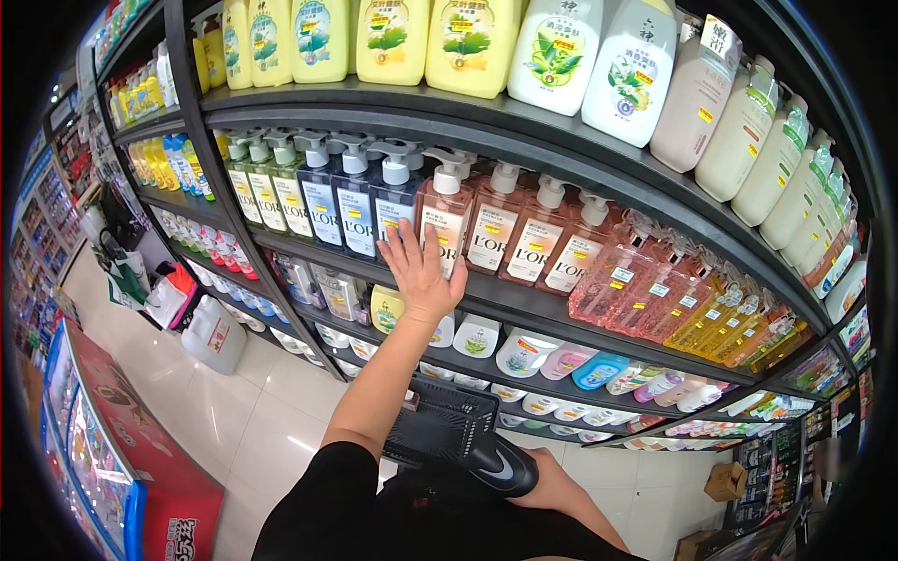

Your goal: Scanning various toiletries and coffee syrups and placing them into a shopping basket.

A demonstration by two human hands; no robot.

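My left hand (423,276) is raised to the middle shelf with its fingers spread. Its fingers lie over the front of a pink pump bottle (447,208) with a white pump top, and one fingertip reaches the dark blue pump bottle (397,198) beside it. Nothing is gripped in this hand. Lower down, my right hand (544,475) curls around the dark rounded end of a black shopping basket (440,423); its fingertips are hidden behind it. More pink pump bottles (538,229) stand to the right, with green pump bottles (267,187) to the left.
Above, a shelf holds yellow bottles (393,42) and white bottles (558,56). Lower shelves carry more bottles (477,338). A red chest freezer (140,430) stands at the left on the tiled floor, near a white jug (213,335). A cardboard box (726,481) sits at the lower right.
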